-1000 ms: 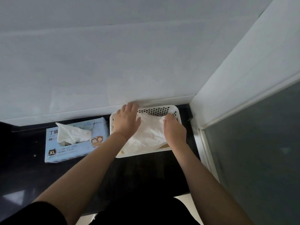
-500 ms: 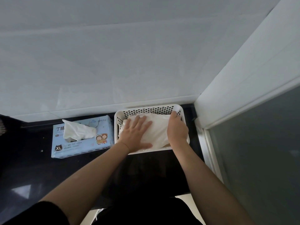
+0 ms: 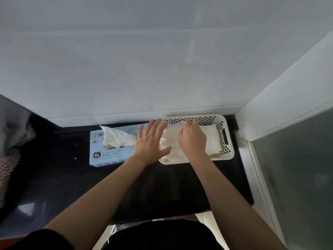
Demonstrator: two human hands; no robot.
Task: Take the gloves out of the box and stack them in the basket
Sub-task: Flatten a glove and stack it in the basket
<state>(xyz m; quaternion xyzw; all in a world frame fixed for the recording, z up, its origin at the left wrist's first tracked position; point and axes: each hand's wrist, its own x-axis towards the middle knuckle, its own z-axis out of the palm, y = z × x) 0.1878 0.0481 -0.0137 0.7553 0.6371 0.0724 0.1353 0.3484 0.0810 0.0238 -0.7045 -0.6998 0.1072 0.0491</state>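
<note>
- One basket, white with holes in its walls, on the dark desk.
- One box, pale blue, just left of the basket.
- One glove sticking out of the box's top.
- One pile of white gloves inside the basket; single gloves cannot be counted.
- Two hands: the left hand at the basket's left edge, the right hand over the pile.

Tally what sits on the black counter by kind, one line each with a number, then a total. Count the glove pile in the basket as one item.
Glove box: 1
Basket: 1
Glove pile in basket: 1
Glove sticking out of the box: 1
Hands over the basket: 2, left hand and right hand
Total: 6
</note>
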